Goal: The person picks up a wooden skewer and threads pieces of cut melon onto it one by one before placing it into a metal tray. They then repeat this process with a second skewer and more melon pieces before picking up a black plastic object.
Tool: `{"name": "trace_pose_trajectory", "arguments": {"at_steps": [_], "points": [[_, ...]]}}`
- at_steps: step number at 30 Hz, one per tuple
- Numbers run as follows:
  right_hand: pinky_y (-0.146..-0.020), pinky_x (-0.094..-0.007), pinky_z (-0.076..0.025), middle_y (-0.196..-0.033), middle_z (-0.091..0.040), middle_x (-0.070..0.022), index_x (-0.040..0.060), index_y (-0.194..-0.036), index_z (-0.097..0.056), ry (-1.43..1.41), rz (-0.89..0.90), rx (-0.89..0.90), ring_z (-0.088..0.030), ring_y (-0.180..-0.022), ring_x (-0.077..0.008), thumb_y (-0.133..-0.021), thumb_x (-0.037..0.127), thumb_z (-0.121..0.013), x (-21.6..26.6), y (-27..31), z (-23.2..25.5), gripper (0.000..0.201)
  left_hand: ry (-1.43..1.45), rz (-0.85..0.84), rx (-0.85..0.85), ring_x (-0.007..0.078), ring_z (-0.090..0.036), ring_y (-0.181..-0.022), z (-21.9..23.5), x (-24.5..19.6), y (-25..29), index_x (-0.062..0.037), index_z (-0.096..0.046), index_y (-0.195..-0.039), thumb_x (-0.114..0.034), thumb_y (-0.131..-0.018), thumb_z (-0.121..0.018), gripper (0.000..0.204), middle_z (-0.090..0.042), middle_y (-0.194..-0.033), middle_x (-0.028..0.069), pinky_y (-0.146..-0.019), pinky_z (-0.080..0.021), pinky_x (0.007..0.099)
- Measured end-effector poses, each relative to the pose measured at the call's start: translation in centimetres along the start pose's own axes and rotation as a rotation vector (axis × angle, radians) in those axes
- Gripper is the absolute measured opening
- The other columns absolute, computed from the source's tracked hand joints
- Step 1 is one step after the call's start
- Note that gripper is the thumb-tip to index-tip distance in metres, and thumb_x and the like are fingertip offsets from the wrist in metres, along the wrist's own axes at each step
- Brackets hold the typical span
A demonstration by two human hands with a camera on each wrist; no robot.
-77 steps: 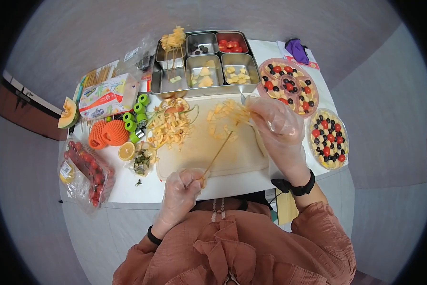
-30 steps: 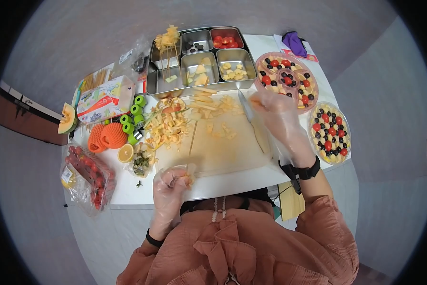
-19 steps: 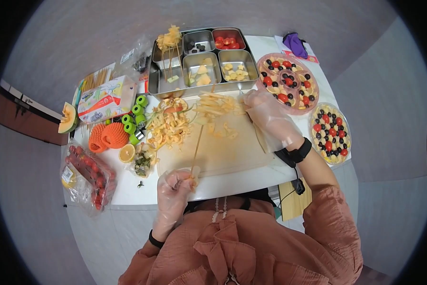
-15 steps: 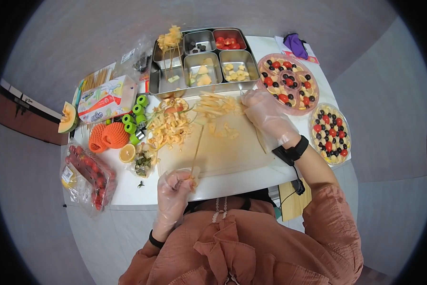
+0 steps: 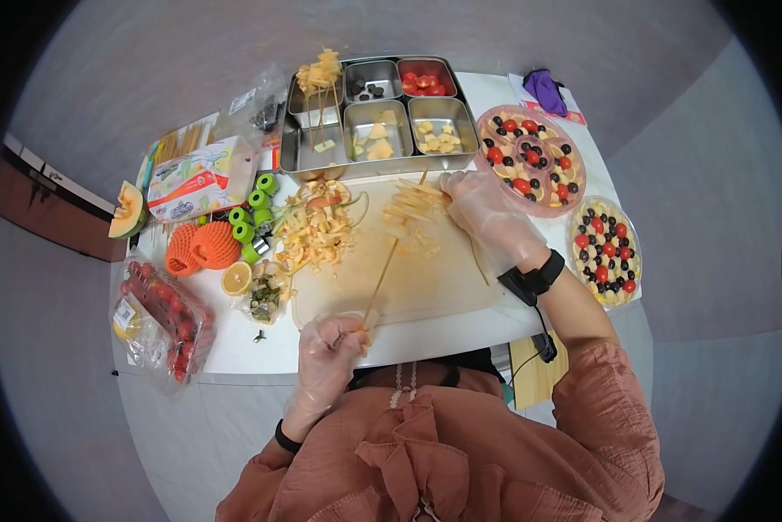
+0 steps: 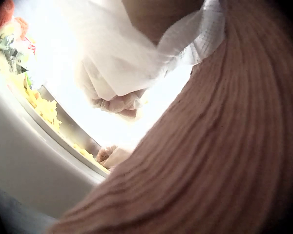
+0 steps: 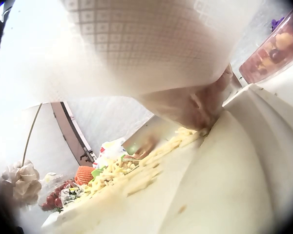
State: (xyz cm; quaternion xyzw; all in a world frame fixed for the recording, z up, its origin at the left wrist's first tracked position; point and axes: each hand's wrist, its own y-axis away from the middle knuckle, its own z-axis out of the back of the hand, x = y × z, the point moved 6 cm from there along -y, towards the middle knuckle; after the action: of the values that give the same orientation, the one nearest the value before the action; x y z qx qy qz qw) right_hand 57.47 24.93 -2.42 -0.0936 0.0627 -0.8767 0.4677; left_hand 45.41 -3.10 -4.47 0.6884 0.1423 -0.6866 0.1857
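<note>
In the head view my gloved left hand (image 5: 328, 350) grips the lower end of a wooden skewer (image 5: 380, 283) near the table's front edge, and the skewer leans up and right over the cutting board (image 5: 356, 300). The right wrist view shows that skewer (image 7: 31, 134) standing up from the left hand (image 7: 22, 183). My gloved right hand (image 5: 488, 213) reaches to the board's far right, its fingertips right at a pile of pale yellow fruit strips (image 5: 412, 202). What its fingers hold is hidden. A knife, visible earlier, lies mostly hidden under that hand. Peelings (image 5: 314, 230) heap up at the board's left.
Behind the board stands a steel tray (image 5: 382, 165) with compartments of cut fruit and several finished skewers. Two fruit platters, a pink round one (image 5: 573, 187) and a clear oval one (image 5: 636, 252), sit right. Left are orange foam nets (image 5: 215, 245) and a strawberry box (image 5: 169, 317).
The right hand has let go of fruit strips it held over the board, which now lie in the pile, and moved over the knife side. The left hand keeps the skewer, tilted slightly right.
</note>
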Motion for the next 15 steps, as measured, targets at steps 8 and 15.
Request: {"name": "trace_pose_trajectory", "arguments": {"at_steps": [8, 15], "points": [[-0.085, -0.0396, -0.049, -0.088, -0.067, -0.0189, 0.0027, -0.102, -0.065, -0.051, -0.024, 0.059, -0.065, -0.092, -0.0341, -0.079, 0.006, -0.054, 0.2, 0.4, 1.6, 0.026, -0.032, -0.019, -0.007, 0.0146, -0.064, -0.072, -0.1, -0.4, 0.1, 0.0058, -0.063, -0.094, 0.004, -0.086, -0.059, 0.01, -0.064, -0.088, 0.0101, -0.064, -0.052, 0.0261], [-0.08, -0.0418, -0.049, -0.086, -0.066, -0.0198, 0.001, -0.099, -0.066, -0.149, 0.109, -0.052, -0.064, -0.088, -0.0342, -0.074, 0.006, -0.06, 0.7, 0.8, 2.7, 0.026, -0.059, 0.026, 0.033, 0.0134, -0.062, -0.077, -0.2, -0.2, 0.2, 0.0036, -0.062, -0.096, 0.006, -0.087, -0.059, 0.01, -0.064, -0.09, 0.0089, -0.07, -0.05, 0.0257]]}}
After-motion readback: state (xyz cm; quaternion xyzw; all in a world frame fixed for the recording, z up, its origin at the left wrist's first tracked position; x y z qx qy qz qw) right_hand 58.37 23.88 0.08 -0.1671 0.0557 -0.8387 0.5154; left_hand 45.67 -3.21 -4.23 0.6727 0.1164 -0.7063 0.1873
